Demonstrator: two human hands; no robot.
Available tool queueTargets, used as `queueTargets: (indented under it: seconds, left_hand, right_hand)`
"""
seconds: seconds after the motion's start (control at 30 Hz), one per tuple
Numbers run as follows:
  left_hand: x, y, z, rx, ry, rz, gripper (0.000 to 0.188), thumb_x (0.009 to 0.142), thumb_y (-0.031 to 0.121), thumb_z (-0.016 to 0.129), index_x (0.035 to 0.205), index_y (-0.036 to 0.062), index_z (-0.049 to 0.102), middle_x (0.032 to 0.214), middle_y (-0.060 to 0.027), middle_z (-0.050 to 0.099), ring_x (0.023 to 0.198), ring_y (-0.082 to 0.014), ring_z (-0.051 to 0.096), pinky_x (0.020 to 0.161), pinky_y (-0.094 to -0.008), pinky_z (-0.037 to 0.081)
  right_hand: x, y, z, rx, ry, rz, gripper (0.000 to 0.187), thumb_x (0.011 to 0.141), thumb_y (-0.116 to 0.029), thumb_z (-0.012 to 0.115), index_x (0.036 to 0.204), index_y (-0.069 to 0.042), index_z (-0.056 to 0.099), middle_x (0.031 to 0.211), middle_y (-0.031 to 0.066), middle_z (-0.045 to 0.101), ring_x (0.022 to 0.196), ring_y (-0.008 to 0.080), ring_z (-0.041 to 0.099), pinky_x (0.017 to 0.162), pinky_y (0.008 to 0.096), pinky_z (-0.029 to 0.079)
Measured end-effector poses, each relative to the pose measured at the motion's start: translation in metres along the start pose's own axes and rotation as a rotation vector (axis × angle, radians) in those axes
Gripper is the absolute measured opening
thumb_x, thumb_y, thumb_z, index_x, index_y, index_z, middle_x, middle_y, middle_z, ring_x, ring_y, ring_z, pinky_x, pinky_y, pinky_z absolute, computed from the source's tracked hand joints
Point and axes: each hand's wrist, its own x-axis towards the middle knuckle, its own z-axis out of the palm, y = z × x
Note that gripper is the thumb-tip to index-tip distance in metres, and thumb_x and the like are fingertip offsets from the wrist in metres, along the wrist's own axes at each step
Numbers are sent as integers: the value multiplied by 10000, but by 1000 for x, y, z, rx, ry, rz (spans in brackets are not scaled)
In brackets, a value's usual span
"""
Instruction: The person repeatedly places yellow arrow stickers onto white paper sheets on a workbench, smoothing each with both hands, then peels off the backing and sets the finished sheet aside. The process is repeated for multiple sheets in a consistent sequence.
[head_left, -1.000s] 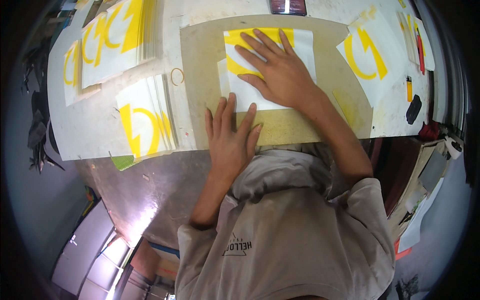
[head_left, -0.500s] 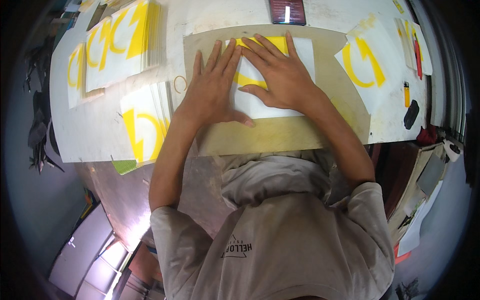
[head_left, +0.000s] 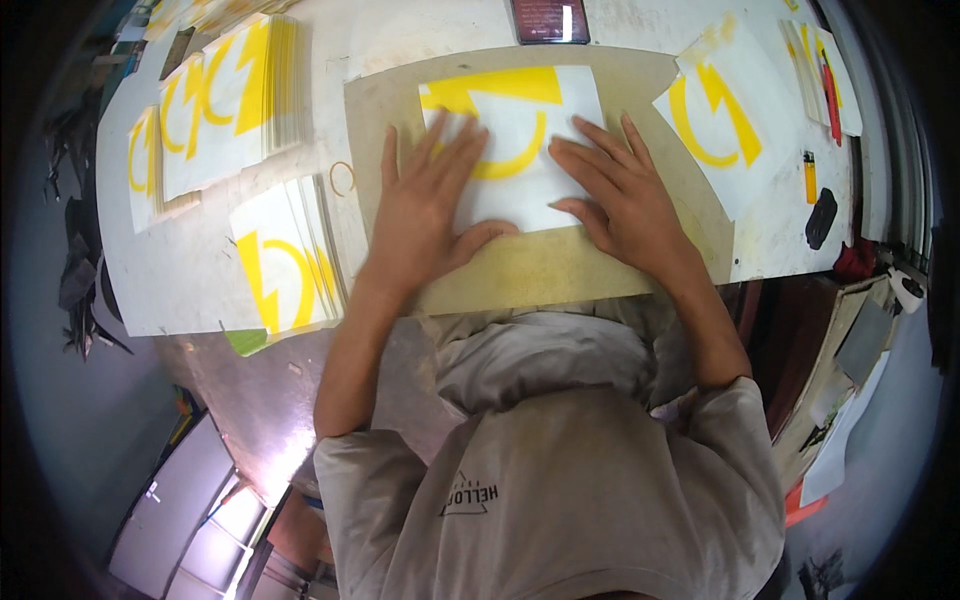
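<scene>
A white paper sheet (head_left: 510, 200) printed with a yellow curved shape lies flat on a tan board (head_left: 500, 278) in front of me. My left hand (head_left: 425, 205) is over the sheet's left side, fingers stretched and slightly blurred, thumb near its lower edge. At the right edge of the sheet, my right hand (head_left: 630, 195) rests with its fingers spread and its thumb near the lower right corner. Neither hand grips anything.
Stacks of similar yellow-printed sheets (head_left: 235, 90) stand at the far left, with a smaller pile (head_left: 280, 270) nearer. To the right lie another printed sheet (head_left: 712, 120), a yellow lighter (head_left: 809, 178), a black object (head_left: 821, 219) and a red pen (head_left: 831, 100). A phone (head_left: 550, 22) sits at the back.
My hands have moved apart and nearer to me, the right one rightward off the middle of the sheet. More of the yellow print now shows. The camera view has shifted slightly.
</scene>
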Motion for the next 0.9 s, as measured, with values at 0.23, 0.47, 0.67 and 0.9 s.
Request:
queueTargets:
  seconds: [0.23,0.47,0.67,0.9]
  left_hand:
    - [-29,17,19,-36,176,-55,434,781,99,847,1203,98,745,1102,-57,723,1050,-296,649,1084,-485,420]
    - [-20,3,-2,-166,123,-183,377,799,79,823,1171,104,766,1088,-64,703,1082,-293,607,973,-433,446]
    - [-20,1,1,-8,135,-91,397,795,48,776,1185,121,760,1211,-65,710,1118,-287,626,1029,-447,441]
    - [-40,45,28,-20,76,3,461,862,58,735,1315,3,668,1426,-147,642,1356,-363,586,1136,-531,451]
  right_hand:
    - [-17,-2,13,9,171,-50,419,645,27,744,1055,-58,746,1008,73,644,1020,296,604,1006,517,460]
    - [-15,5,12,91,162,-54,409,615,47,732,1010,-58,738,1006,76,639,1021,300,610,948,486,467]
    - [-16,8,3,66,139,-34,411,633,51,721,1030,-54,725,1065,81,663,1043,299,628,978,496,479]
    - [-37,-26,12,77,57,-22,338,804,-9,749,1138,6,703,1356,135,659,1336,335,590,1127,535,481]
